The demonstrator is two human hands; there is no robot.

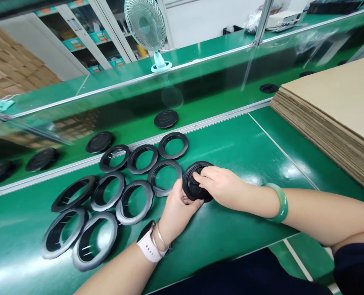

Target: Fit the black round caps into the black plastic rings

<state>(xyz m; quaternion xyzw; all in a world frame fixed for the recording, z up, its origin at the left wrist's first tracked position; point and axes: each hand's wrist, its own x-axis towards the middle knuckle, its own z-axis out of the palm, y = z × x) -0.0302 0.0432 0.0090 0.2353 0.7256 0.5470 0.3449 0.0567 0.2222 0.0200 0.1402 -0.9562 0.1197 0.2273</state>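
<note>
Head view: both hands meet on a black round cap (197, 182) lying on the green table (246, 147), just right of the laid-out grey rings (165, 177). Left hand (177, 209) pinches its near edge; right hand (220, 184) presses on top. Seating it well probably calls for even pressure, kept level. No readable writing shows.
</note>
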